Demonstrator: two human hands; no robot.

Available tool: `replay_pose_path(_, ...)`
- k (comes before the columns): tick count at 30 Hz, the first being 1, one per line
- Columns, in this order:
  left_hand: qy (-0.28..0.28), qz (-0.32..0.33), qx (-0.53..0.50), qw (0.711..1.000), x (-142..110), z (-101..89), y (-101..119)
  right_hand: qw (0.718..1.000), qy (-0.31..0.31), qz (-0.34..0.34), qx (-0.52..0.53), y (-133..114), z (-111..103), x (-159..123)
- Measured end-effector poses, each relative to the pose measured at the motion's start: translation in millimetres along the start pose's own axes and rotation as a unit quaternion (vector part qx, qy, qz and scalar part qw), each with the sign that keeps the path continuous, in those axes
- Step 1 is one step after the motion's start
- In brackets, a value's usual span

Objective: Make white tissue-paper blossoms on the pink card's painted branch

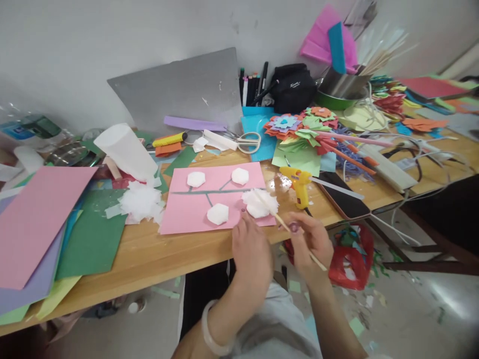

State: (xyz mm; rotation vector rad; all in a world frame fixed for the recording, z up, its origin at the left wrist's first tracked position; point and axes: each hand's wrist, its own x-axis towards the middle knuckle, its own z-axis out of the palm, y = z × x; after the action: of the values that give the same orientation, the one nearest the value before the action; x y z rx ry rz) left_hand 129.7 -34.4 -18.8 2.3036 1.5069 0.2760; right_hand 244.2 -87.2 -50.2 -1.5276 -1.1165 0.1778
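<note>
A pink paper sheet [187,219] lies on the table with a dark branch line drawn across it. Three flat white paper hexagons [217,214] sit along the branch. At its lower right is a fuller white frilled paper flower [251,203]. My left hand [252,249] has its fingers bunched at the sheet's lower edge, holding it just below that flower. In my right hand [310,242] a thin wooden stick [281,222] is pinched, its far end against the frilled flower. A pile of white tissue pieces [140,200] lies left of the sheet.
A yellow glue gun [299,185] stands right of the sheet, beside a phone [344,194]. Behind are scissors [250,143], a yellow cutter [170,139] and paper flowers [284,124]. Coloured sheets [41,219] overhang the front left edge. A white power strip [389,167] trails cables.
</note>
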Motion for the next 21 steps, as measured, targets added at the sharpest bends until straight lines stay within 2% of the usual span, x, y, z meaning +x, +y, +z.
replay_pose_path(1, -0.022, 0.030, -0.069, 0.997, -2, -9.2, -8, 1.000, 0.003, -0.013, 0.015, -2, 4, -5)
replay_pose_path(3, -0.042, 0.020, -0.257, 0.965, -7, -22.6, -23, 0.996, -0.008, -0.071, 0.062, -8, 14, -11)
replay_pose_path(4, -0.045, -0.014, -0.365, 0.930, -10, -26.2, -29, 0.989, -0.021, -0.118, 0.088, -12, 19, -12)
replay_pose_path(5, -0.047, -0.049, -0.470, 0.880, -12, -27.8, -33, 0.980, -0.048, -0.166, 0.101, -17, 24, -11)
replay_pose_path(6, -0.051, -0.076, -0.561, 0.823, -13, -27.9, -36, 0.971, -0.073, -0.206, 0.099, -22, 28, -8)
replay_pose_path(8, -0.065, -0.108, -0.693, 0.710, -14, -26.2, -37, 0.964, -0.092, -0.236, 0.080, -29, 32, -2)
replay_pose_path(9, -0.074, -0.117, -0.732, 0.667, -13, -25.3, -36, 0.964, -0.099, -0.237, 0.065, -31, 33, 0)
replay_pose_path(10, -0.081, -0.128, -0.757, 0.636, -12, -24.7, -34, 0.964, -0.108, -0.236, 0.052, -31, 31, 2)
replay_pose_path(11, -0.081, -0.139, -0.770, 0.618, -10, -24.6, -33, 0.962, -0.123, -0.238, 0.041, -30, 29, 2)
replay_pose_path(12, -0.072, -0.149, -0.775, 0.610, -8, -24.9, -33, 0.960, -0.139, -0.243, 0.029, -26, 24, 2)
replay_pose_path(14, -0.033, -0.156, -0.764, 0.625, -3, -25.8, -37, 0.963, -0.137, -0.231, -0.003, -13, 10, 1)
replay_pose_path(15, -0.014, -0.152, -0.750, 0.644, 0, -26.0, -42, 0.974, -0.106, -0.197, -0.034, -4, 2, 3)
replay_pose_path(16, -0.004, -0.143, -0.731, 0.667, 2, -25.9, -47, 0.987, -0.037, -0.137, -0.069, 6, -7, 7)
replay_pose_path(17, -0.004, -0.133, -0.707, 0.695, 4, -25.4, -54, 0.991, 0.040, -0.059, -0.110, 17, -16, 14)
replay_pose_path(18, -0.017, -0.126, -0.683, 0.720, 6, -24.3, -60, 0.985, 0.088, -0.001, -0.150, 27, -23, 24)
replay_pose_path(19, -0.033, -0.119, -0.661, 0.740, 8, -22.9, -66, 0.977, 0.112, 0.031, -0.179, 36, -29, 36)
replay_pose_path(21, -0.056, -0.113, -0.628, 0.768, 10, -19.7, -73, 0.973, 0.076, 0.043, -0.215, 50, -34, 66)
